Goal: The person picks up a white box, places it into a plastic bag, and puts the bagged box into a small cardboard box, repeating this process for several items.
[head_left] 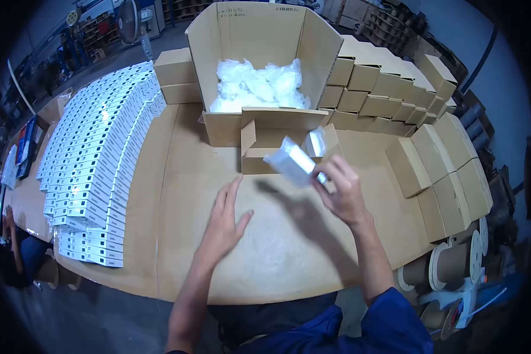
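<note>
My right hand (pixel 341 187) pinches the right end of a small white box wrapped in clear plastic (pixel 295 162), held in the air above the table. Just behind it stands an open cardboard carton (pixel 257 166) with its flaps up; another wrapped white item (pixel 315 143) lies at its right side. My left hand (pixel 227 211) is over the table in front of the carton's left corner, fingers stretched out and thumb apart, holding nothing.
A large open box (pixel 224 128) with clear plastic bags (pixel 259 85) stands behind the carton. Stacked white boxes (pixel 94 159) fill the left side. Brown cartons (pixel 377 79) line the back right, more (pixel 448 159) the right edge. Another person's hand (pixel 9 221) shows far left.
</note>
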